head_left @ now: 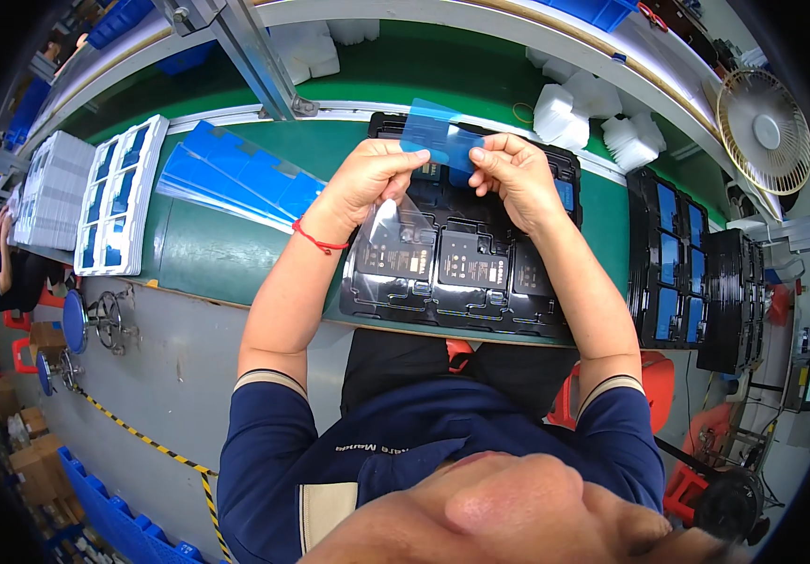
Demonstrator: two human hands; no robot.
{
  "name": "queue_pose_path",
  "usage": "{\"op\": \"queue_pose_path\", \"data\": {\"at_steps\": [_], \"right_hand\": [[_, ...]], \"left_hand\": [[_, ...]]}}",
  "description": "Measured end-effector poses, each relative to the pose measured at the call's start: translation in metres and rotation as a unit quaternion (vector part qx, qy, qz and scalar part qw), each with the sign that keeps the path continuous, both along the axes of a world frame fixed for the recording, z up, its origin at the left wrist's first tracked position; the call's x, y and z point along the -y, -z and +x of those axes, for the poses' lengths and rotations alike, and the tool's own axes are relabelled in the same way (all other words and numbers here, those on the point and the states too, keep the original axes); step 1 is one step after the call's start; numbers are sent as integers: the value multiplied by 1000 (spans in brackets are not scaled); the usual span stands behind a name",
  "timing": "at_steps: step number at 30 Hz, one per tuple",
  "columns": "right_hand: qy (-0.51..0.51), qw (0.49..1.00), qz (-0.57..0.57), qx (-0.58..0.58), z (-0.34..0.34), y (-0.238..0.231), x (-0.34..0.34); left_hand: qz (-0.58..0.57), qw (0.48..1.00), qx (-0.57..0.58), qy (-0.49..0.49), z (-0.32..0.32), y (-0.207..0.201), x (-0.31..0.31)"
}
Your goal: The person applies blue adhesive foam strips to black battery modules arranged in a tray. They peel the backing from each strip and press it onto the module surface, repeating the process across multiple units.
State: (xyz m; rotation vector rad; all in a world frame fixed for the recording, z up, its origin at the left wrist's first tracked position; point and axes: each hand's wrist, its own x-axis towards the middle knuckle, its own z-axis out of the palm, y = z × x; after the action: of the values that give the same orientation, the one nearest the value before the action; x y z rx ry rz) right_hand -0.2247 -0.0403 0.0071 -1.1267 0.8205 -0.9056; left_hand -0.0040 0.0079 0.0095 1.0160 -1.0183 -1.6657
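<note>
A translucent blue film sheet [435, 130] is stretched between my two hands above a black plastic tray [358, 299]. My left hand [372, 177], with a red cord at the wrist, pinches the sheet's left side. A clear film piece [399, 226] hangs below that hand; whether the fingers grip it too I cannot tell. Thumb and fingers of my right hand [516, 179] pinch the sheet's right edge. Flat black battery packs [471, 258] lie in the tray's pockets; my hands and forearms hide some pockets. Left of the tray lie overlapping strips of blue film [235, 177].
White trays with blue-covered pieces [121, 199] and a white tray stack [55, 188] stand left. At right are black trays [668, 263], a black stack [730, 301] and a fan [765, 132]. White foam blocks [561, 117] and a metal post [256, 61] stand behind.
</note>
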Motion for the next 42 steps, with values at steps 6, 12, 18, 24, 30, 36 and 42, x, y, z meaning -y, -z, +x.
{"op": "queue_pose_path", "data": {"at_steps": [6, 12, 18, 24, 30, 36, 42], "right_hand": [[42, 993, -24, -106, 7, -14, 6], [27, 975, -29, -218, 28, -1, 16], [3, 977, -6, -214, 50, 12, 20], [12, 977, 9, -212, 50, 15, 20], [9, 978, 13, -207, 52, 13, 19], [6, 978, 15, -207, 52, 13, 20], [-3, 973, 7, -229, 53, 13, 19]], "left_hand": [[-39, 981, 163, -97, 19, -14, -3], [-56, 925, 349, -136, 73, -13, -1], [-72, 914, 397, -49, 71, -5, 0], [-85, 898, 430, -37, 68, -1, 3], [-75, 895, 438, -45, 65, -1, 2], [-68, 896, 436, -44, 64, -1, 2], [-61, 896, 437, -49, 59, -6, 0]]}}
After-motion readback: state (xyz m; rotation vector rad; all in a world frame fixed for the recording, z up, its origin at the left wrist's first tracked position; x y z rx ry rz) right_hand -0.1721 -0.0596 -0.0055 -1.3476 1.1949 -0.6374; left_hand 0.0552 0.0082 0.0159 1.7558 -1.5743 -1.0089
